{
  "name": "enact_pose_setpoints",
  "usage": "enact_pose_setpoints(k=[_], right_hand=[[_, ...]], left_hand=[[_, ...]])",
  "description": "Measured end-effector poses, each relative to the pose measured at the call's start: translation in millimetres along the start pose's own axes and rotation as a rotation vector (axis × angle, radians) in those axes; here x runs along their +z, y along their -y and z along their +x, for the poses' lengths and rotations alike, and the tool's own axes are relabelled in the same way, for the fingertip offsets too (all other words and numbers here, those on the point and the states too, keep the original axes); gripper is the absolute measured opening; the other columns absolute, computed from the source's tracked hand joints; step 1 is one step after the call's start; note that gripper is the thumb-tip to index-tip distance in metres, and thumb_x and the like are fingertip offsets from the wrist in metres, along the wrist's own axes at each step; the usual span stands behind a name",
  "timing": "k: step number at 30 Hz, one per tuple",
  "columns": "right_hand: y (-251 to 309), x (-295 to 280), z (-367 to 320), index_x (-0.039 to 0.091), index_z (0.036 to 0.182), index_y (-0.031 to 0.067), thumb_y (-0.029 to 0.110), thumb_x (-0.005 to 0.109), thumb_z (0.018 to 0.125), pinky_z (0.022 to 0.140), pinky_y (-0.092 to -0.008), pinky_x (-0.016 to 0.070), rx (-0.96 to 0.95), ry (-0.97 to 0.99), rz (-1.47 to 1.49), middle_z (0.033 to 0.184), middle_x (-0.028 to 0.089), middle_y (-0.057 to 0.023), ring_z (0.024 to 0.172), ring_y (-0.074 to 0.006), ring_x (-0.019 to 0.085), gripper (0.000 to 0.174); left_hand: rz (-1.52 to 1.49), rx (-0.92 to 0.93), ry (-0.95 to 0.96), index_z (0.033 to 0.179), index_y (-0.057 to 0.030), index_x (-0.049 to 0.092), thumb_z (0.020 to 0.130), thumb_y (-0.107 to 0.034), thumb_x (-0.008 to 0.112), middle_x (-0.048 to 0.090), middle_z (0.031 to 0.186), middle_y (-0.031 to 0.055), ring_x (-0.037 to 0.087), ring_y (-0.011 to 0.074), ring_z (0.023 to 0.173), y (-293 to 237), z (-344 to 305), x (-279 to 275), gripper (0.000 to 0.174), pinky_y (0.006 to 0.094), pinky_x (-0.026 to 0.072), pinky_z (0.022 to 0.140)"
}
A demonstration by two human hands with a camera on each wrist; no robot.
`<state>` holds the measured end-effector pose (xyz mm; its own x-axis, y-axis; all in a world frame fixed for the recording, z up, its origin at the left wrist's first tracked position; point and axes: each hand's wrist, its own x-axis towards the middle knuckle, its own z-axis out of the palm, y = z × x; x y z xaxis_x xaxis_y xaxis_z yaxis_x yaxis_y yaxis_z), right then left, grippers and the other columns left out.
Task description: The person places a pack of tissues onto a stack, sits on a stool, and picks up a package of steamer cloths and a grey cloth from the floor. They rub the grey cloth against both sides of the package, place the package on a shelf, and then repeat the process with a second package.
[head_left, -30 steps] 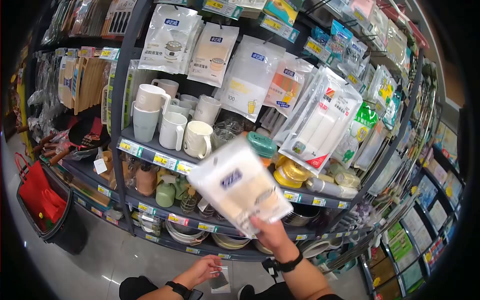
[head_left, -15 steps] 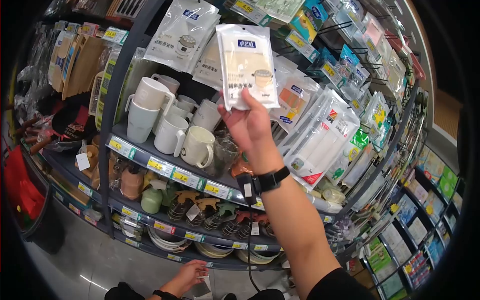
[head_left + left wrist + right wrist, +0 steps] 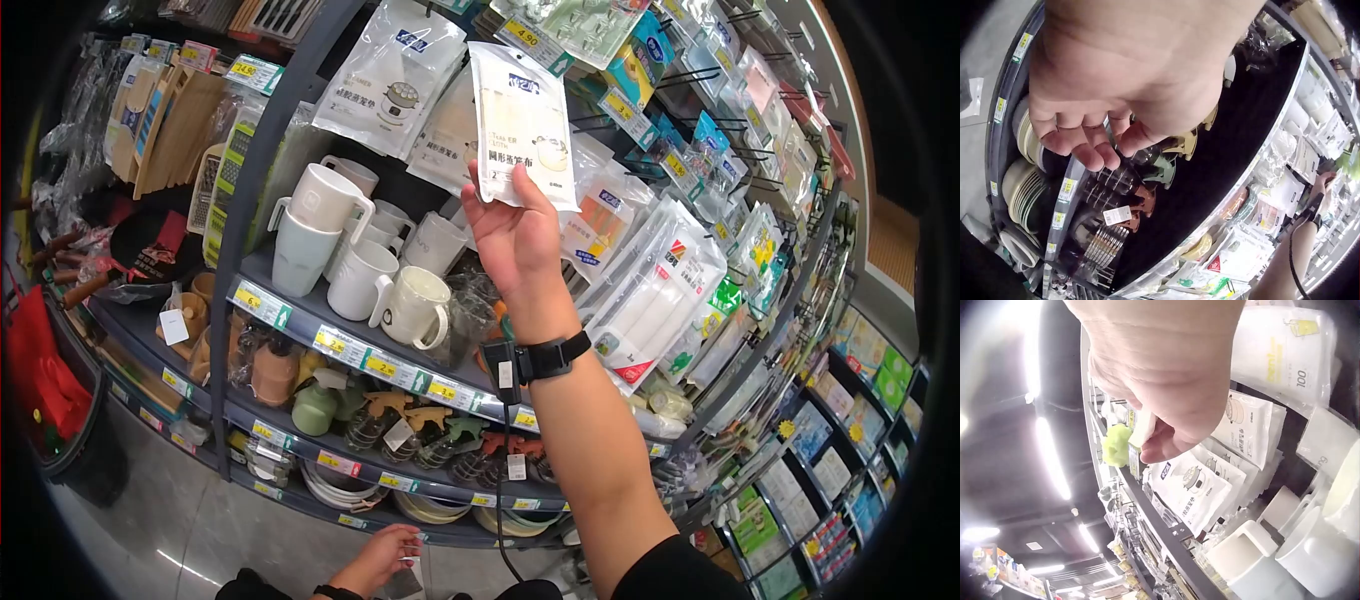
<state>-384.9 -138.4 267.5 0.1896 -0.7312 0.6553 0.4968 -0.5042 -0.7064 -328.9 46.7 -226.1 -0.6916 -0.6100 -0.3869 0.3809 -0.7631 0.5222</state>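
1. The right hand (image 3: 515,235) is pinching the packet (image 3: 522,120) by its bottom edge. The thumb is lying on the printed face, the fingers are curling behind, and the arm is reaching up.
2. The packet is standing upright in the air in front of the hanging pouches (image 3: 395,75), above the mugs (image 3: 360,280). Its top is sitting just beside a price tag (image 3: 528,38). Whether it is catching on a peg cannot be told.
3. Handling, as a judgement:
   - The packet is looking like a flat plastic sleeve of thin pale sheets.
   - It is likely very light and floppy, with a slick film skin.
   - It is not fragile, though it is apt to crease or slip from a loose pinch.
   - The best hold is a firm pinch on the sealed bottom edge or a corner.
   - A second pinch near the top edge would be steadying it.
4. The left hand (image 3: 1129,75) is hanging low near the floor. Its fingers are loosely curling and holding nothing in the wrist view. In the head view it is hovering just beside a small sachet (image 3: 405,580) on the floor.
5. Containers:
   - The mugs are crowding the shelf (image 3: 300,322), some stacked, and the open ones are showing nothing inside.
   - The bowls (image 3: 1019,187) are nesting in piles on the lowest tier.
   - A red basket (image 3: 50,400) is standing at the far left, and its contents cannot be told.
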Motion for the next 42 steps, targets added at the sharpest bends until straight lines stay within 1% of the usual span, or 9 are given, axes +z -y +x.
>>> enact_pose_setpoints(k=[1,4,7,10,19,28,31,37,42], right_hand=[[0,1,0,0.05,0.147,0.0077,0.019,0.056,0.111,0.095,-0.0454,0.0595,-0.009,0.005,0.009,0.133,0.069,-0.0125,0.118,-0.0286,0.07,0.038],[-1,8,-2,0.049,0.148,0.0081,0.023,0.056,0.112,0.096,-0.0465,0.0605,-0.044,-0.01,-0.013,0.134,0.068,-0.0122,0.119,-0.0288,0.07,0.04],[-1,12,-2,0.049,0.148,0.0075,0.022,0.055,0.112,0.097,-0.0466,0.061,-0.062,-0.01,-0.01,0.134,0.068,-0.012,0.12,-0.0288,0.07,0.039],[0,14,0,0.048,0.148,0.0064,0.022,0.054,0.112,0.097,-0.0461,0.0614,-0.09,-0.033,-0.024,0.134,0.068,-0.0132,0.12,-0.0294,0.07,0.04],[11,24,6,0.046,0.148,0.0047,0.021,0.053,0.112,0.1,-0.047,0.061,-0.099,-0.026,-0.078,0.135,0.067,-0.0149,0.12,-0.0312,0.07,0.04],[3,30,5,0.047,0.146,0.0024,0.019,0.052,0.112,0.1,-0.0461,0.0618,-0.098,-0.042,-0.061,0.133,0.067,-0.0162,0.119,-0.0312,0.07,0.038],[4,32,5,0.043,0.149,0.0004,0.014,0.051,0.111,0.101,-0.0463,0.0625,-0.097,-0.04,-0.022,0.135,0.065,-0.0201,0.122,-0.0354,0.069,0.041],[6,42,3,0.042,0.149,-0.0002,0.012,0.051,0.11,0.102,-0.046,0.0624,-0.095,-0.023,-0.034,0.138,0.064,-0.0204,0.123,-0.0354,0.069,0.042],[5,41,3,0.042,0.149,-0.0001,0.011,0.051,0.11,0.102,-0.0457,0.0622,-0.123,-0.052,-0.037,0.139,0.064,-0.0202,0.123,-0.0359,0.069,0.042]], left_hand=[[0.007,-0.001,-0.001,0.12,-0.012,0.068,0.101,-0.016,0.062,0.072,0.102,0.0055,0.069,0.0181,0.091,-1,-2,2,0.02,0.0352,0.0527,0.078],[-0.001,0.004,-0.004,0.12,-0.0117,0.068,0.101,-0.016,0.062,0.072,0.101,0.0049,0.069,0.0177,0.091,1,-5,4,0.02,0.0347,0.0522,0.079],[0.007,0.011,-0.002,0.12,-0.0115,0.068,0.102,-0.016,0.06,0.071,0.101,0.0044,0.069,0.0172,0.091,1,-7,4,0.021,0.0342,0.0519,0.079],[0.012,0.001,-0.013,0.121,-0.0114,0.067,0.102,-0.017,0.06,0.071,0.101,0.0042,0.068,0.0167,0.091,0,-8,4,0.021,0.0337,0.0516,0.079],[0.04,0.003,-0.018,0.122,-0.0115,0.066,0.102,-0.017,0.059,0.071,0.102,0.0034,0.068,0.016,0.09,0,-10,6,0.022,0.0334,0.0513,0.079],[0.049,-0.002,-0.019,0.12,-0.0117,0.066,0.103,-0.017,0.058,0.071,0.102,0.0032,0.068,0.0153,0.09,-1,-11,7,0.02,0.0337,0.0503,0.078],[0.041,0.001,-0.026,0.12,-0.0116,0.066,0.103,-0.018,0.057,0.071,0.102,0.0033,0.068,0.0154,0.089,-2,-13,8,0.02,0.0334,0.0503,0.078],[0.045,0.002,-0.029,0.12,-0.0115,0.066,0.103,-0.018,0.057,0.071,0.102,0.0034,0.068,0.0155,0.089,1,-9,7,0.02,0.0327,0.0506,0.078],[0.052,0.003,-0.028,0.12,-0.0112,0.066,0.103,-0.018,0.057,0.071,0.102,0.0033,0.068,0.0154,0.09,1,-10,8,0.02,0.0323,0.0507,0.078]])
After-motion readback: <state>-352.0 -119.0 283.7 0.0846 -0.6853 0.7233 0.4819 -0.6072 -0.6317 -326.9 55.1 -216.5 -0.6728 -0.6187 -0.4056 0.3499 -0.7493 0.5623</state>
